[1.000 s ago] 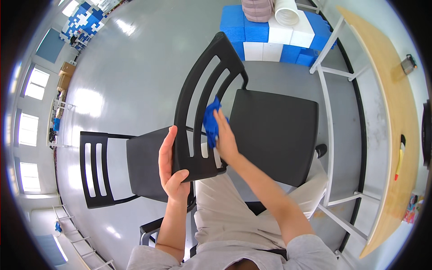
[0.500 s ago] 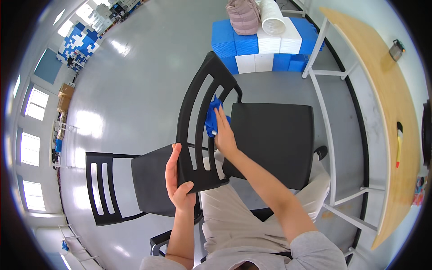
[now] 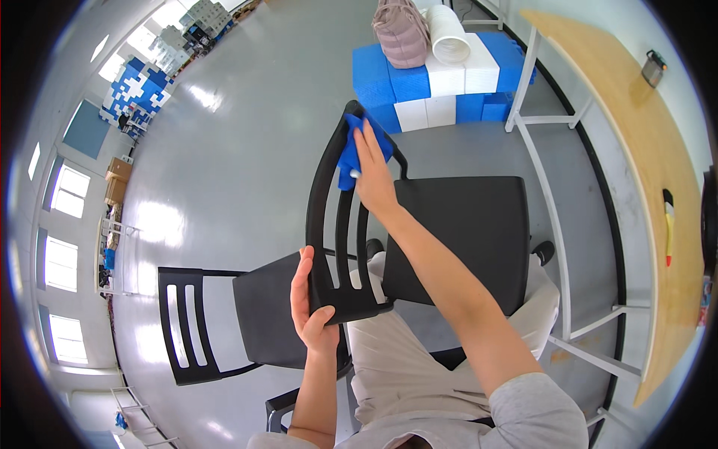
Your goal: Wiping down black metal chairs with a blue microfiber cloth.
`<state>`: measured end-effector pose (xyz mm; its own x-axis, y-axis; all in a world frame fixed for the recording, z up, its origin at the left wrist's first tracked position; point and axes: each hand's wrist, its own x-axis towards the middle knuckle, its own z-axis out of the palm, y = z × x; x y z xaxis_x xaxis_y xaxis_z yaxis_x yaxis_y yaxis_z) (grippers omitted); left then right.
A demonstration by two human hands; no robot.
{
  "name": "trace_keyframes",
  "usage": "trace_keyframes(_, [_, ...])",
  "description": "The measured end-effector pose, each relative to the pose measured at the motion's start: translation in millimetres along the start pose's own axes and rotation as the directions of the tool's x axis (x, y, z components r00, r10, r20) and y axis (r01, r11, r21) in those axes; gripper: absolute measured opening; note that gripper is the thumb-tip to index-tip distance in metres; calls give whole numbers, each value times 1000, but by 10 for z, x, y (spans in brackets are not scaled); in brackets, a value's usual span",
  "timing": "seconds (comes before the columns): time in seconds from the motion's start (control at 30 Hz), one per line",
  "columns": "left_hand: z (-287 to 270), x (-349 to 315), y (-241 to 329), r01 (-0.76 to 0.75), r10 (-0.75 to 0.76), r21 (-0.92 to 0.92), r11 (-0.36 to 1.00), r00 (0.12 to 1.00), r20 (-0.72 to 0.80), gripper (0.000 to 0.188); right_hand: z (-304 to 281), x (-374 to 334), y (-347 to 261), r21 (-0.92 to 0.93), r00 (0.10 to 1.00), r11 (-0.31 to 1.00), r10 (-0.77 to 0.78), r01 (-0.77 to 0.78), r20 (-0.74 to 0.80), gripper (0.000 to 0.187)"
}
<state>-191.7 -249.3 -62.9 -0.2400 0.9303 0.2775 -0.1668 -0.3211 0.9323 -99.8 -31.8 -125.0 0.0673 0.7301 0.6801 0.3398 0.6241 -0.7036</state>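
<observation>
A black chair [image 3: 458, 239] with a slatted backrest [image 3: 318, 202] stands right in front of me, its seat to the right of the backrest. My left hand [image 3: 310, 307] grips the near end of the backrest, thumb on one face and fingers round the outer edge. At the backrest's far end, my right hand [image 3: 376, 176] presses a crumpled blue cloth [image 3: 348, 161] flat against the frame and slats, fingers stretched along it. Part of the cloth is hidden under that hand.
A second black chair [image 3: 273, 310] stands to the left. Along the right wall runs a wooden table [image 3: 636, 142] with white legs, bearing a bottle [image 3: 654, 69] and a yellow-and-black tool [image 3: 669, 228]. Blue and white foam blocks [image 3: 410, 78] at the back carry a pink bag [image 3: 402, 34] and a white roll [image 3: 449, 41].
My right hand and the blue cloth have slid from the middle of the slats to the backrest's far end. The left hand keeps its hold; the whole view has shifted slightly.
</observation>
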Motion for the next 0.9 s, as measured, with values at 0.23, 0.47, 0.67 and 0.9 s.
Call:
trace_keyframes(0.23, [22,27,-22,-2,2,23,1000,1000,7,80,-209,-447,342,-26,984,992,123,-121,130,65])
trace_keyframes(0.47, [19,35,-27,-5,5,11,1000,1000,7,80,-215,-144,156,-87,994,993,-73,80,85,63])
trace_keyframes(0.67, [14,4,-21,3,-3,9,1000,1000,2,79,-430,-420,327,-179,933,945,-218,275,286,56])
trace_keyframes(0.9, [46,21,-27,25,-25,-98,995,1000,-4,82,-389,66,276,-287,900,867,-327,408,290,47])
